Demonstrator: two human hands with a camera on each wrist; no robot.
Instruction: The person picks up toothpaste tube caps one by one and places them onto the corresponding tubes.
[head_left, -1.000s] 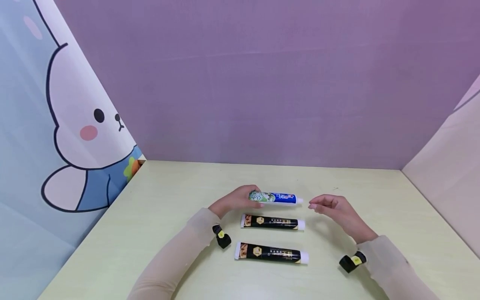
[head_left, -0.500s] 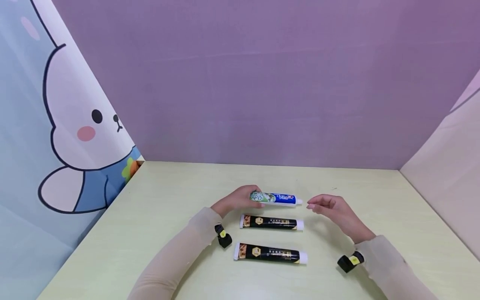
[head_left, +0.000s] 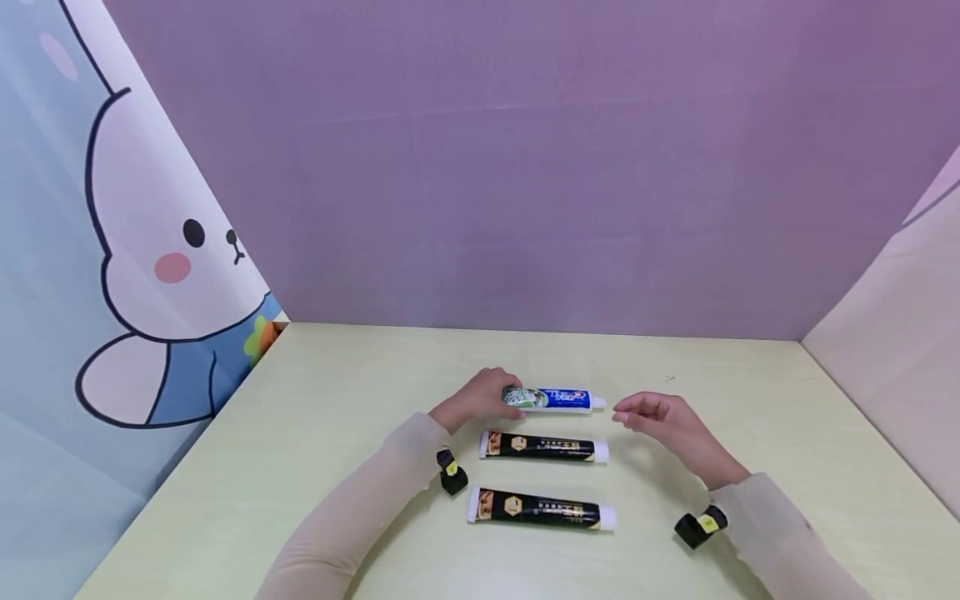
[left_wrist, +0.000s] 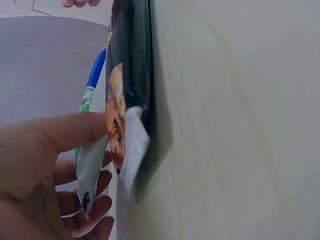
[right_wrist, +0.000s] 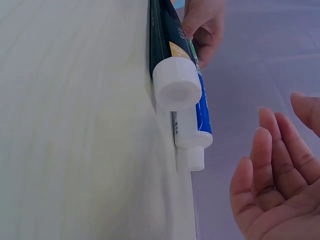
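My left hand (head_left: 483, 396) pinches the tail end of a blue, green and white toothpaste tube (head_left: 558, 401) between thumb and fingers, close over the table. The tube's small white cap points right. In the left wrist view, the white back of this toothpaste tube (left_wrist: 92, 162) shows between thumb and fingers. Just beyond the cap, my right hand (head_left: 671, 423) hovers with nothing in it, its fingers loosely bent; the right wrist view shows the fingers (right_wrist: 270, 160) spread apart from the tube. Two black toothpaste tubes lie nearer me, a middle one (head_left: 543, 447) and a front one (head_left: 542, 509), white caps to the right.
The pale wooden table (head_left: 360, 367) carries the three tubes in roughly parallel rows. A purple cloth wall (head_left: 525, 167) rises behind it. On the left hangs a blue cloth with a rabbit drawing (head_left: 172, 267), and a pale panel (head_left: 900, 350) stands at the right.
My left hand has shifted slightly right with the toothpaste tube, whose printed face has turned a little more toward me. My right hand has stayed almost in place.
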